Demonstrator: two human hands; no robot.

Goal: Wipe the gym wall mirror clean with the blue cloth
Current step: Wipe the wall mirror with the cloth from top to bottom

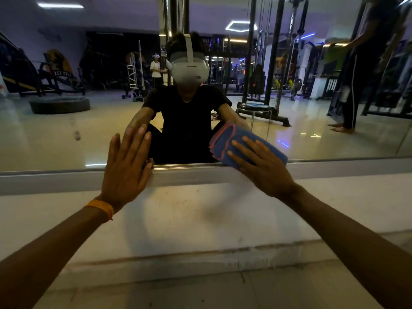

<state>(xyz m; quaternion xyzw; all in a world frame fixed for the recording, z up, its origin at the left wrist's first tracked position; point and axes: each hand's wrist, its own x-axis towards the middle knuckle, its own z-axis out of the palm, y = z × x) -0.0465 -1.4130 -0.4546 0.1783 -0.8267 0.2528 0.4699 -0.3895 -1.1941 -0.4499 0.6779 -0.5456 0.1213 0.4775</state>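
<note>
As the left hand [126, 170] lies flat, the right hand [265, 170] (fingers straight) presses cloth [225, 139].

- A single wide-angle view, worn on the person's head, faces forward and slightly down, at arm's reach from the mirror [55, 134].
- The mirror fills the upper half of the frame, and the white ledge [200, 208] under it fills the lower half.

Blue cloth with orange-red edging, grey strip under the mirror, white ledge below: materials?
Blue cloth with orange-red edging: soft textile, maybe microfibre, matte, folded in layers under the right hand. Grey strip along the wall mirror's lower edge: probably brushed aluminium, dull even sheen. White ledge: painted plaster or stone, matte, scuffed and stained; cannot tell which.
</note>
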